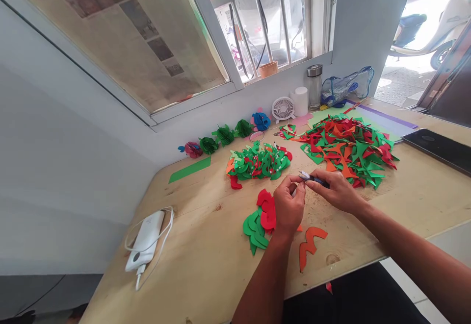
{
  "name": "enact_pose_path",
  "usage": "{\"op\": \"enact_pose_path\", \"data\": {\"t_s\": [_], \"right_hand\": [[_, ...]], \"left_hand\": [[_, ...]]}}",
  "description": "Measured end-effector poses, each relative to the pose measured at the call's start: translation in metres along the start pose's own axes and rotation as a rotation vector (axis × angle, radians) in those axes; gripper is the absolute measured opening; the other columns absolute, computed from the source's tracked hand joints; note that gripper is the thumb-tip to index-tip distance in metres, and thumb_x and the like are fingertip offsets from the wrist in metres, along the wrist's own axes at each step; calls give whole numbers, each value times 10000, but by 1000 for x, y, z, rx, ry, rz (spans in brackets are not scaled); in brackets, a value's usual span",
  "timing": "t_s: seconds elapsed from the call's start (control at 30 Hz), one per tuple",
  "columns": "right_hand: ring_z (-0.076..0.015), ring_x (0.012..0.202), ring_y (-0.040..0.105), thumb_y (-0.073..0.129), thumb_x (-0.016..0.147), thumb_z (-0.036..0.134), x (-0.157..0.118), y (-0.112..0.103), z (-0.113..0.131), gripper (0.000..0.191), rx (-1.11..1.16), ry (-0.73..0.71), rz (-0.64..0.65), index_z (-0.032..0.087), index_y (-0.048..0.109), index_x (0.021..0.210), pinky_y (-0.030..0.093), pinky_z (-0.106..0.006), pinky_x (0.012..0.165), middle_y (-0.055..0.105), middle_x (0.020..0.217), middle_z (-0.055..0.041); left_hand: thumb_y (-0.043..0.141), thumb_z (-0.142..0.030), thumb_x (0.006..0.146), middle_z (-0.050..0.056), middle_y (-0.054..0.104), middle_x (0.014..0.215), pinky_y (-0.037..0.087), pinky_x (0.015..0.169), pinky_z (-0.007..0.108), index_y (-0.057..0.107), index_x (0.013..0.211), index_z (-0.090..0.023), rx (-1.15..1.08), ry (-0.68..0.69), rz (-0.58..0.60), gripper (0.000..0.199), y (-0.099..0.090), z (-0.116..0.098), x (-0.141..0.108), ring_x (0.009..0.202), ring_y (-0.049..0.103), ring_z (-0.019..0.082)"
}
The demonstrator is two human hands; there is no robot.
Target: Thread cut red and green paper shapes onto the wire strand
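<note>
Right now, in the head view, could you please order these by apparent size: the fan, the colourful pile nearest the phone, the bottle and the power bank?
Largest to smallest, by looks alone:
1. Colourful pile
2. Power bank
3. Fan and bottle, too alike to rank: the bottle looks taller, the fan wider.

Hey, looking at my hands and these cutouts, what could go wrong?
The pointed tool in your right hand sits close to your left hand, so a slip might nick it. Red cutouts lie close beside your left wrist, so moving it could scatter them. The orange cutout lies near the front edge of the table and might get brushed off.
</note>
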State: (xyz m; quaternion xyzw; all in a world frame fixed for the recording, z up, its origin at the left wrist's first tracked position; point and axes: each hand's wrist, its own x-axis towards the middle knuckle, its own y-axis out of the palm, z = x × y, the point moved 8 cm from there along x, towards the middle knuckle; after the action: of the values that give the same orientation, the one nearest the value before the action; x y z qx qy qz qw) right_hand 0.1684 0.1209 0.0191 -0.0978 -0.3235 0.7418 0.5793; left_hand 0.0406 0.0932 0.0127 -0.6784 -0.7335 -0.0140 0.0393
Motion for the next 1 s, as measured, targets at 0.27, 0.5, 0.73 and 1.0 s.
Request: {"op": "enact_pose_path", "data": {"t_s": [0.27, 0.5, 0.73, 1.0], "right_hand": [[-97, 533, 382, 502, 847, 515, 1, 3, 1, 358, 15, -11, 25, 180, 545, 728, 274, -237, 497, 457, 571, 33], [-103, 538, 377, 469, 858, 533, 2, -3, -2, 388, 34, 18, -19, 182, 535, 707, 284, -241, 494, 454, 572, 25], [-101, 542, 375, 475, 851, 555, 1, 2, -4, 403, 79, 30, 43, 178, 549, 730, 285, -241, 499, 450, 588, 29], [-98, 541, 368, 471, 857, 549, 1, 1, -2, 406, 97, 5, 36, 171, 574, 750, 281, -232, 484, 448, 589, 25]], "left_hand": [[570, -357, 796, -53, 438, 513, 258, 426, 175, 587, 810, -162, -18, -38, -5, 196, -1, 2, 0, 437, 349, 59], [578, -381, 788, -50, 458, 520, 261, 424, 175, 589, 798, -153, -7, -19, -23, 229, -2, -1, 0, 434, 354, 55], [605, -388, 766, -57, 440, 504, 295, 427, 176, 592, 807, -153, -72, -31, -68, 239, -5, -6, 1, 440, 379, 61], [634, -384, 738, -51, 473, 505, 299, 423, 170, 599, 807, -142, -117, -68, -132, 254, -10, -2, 3, 431, 401, 55]]}}
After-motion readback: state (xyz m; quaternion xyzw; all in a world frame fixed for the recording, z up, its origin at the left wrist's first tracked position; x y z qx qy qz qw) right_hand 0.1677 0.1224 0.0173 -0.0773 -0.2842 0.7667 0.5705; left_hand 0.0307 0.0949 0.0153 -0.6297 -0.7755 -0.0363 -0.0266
